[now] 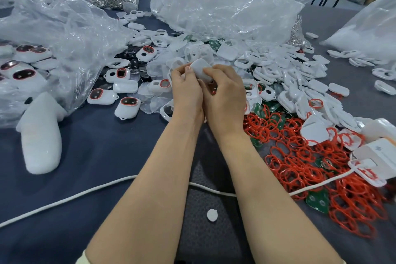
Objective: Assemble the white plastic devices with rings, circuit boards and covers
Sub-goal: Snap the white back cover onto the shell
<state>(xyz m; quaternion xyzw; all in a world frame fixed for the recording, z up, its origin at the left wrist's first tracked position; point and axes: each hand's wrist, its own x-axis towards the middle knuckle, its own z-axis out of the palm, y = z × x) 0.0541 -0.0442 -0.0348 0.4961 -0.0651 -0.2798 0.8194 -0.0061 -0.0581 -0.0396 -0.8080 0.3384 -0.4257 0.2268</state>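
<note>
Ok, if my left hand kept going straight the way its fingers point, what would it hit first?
Past the white device it grips, the left hand would likely first meet the heap of white shells just beyond, before the clear bag; depth is unclear.

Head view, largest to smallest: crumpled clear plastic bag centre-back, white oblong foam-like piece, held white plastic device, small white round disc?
1. crumpled clear plastic bag
2. white oblong foam-like piece
3. white plastic device, partly hidden
4. small white round disc

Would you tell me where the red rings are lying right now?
In the head view, the red rings lie heaped on the right, just beyond the right forearm, among green boards and under the white cable.
</note>
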